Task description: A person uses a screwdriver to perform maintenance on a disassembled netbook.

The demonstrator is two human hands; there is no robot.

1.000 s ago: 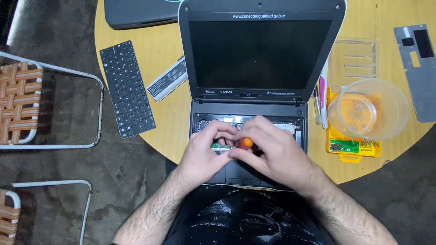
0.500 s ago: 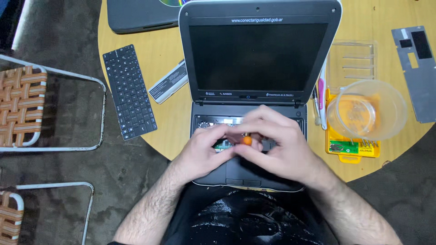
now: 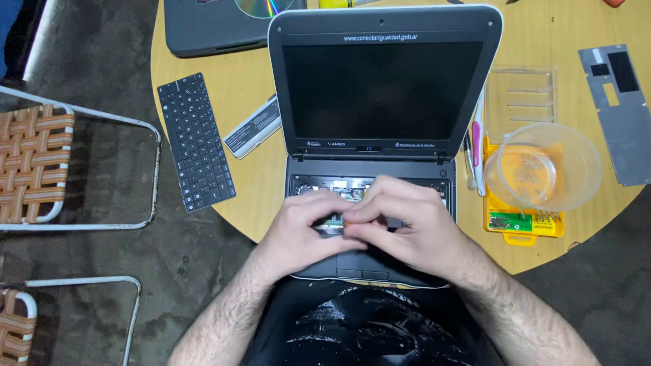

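On my feed, a detached black keyboard [image 3: 196,142] lies left on the round wooden table [image 3: 244,88], just beside a grey battery pack [image 3: 253,127]. Right, I see a clear plastic bowl [image 3: 546,166] over a yellow tool case [image 3: 522,220], and a grey metal plate [image 3: 620,112].

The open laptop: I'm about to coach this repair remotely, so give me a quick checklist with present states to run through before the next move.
1. Laptop sits fully on the round wooden table: not ok, its front edge overhangs toward the person's lap.
2. Keyboard removed and set aside: ok, the black keyboard lies left of the laptop.
3. Screen off: ok, it is dark.
4. Both hands on the work: ok, left hand and right hand meet over the opened base.
5. What the fingers hold: cannot tell, they cover it.
6. Parts bowl close by: ok, the clear bowl stands right of the laptop.
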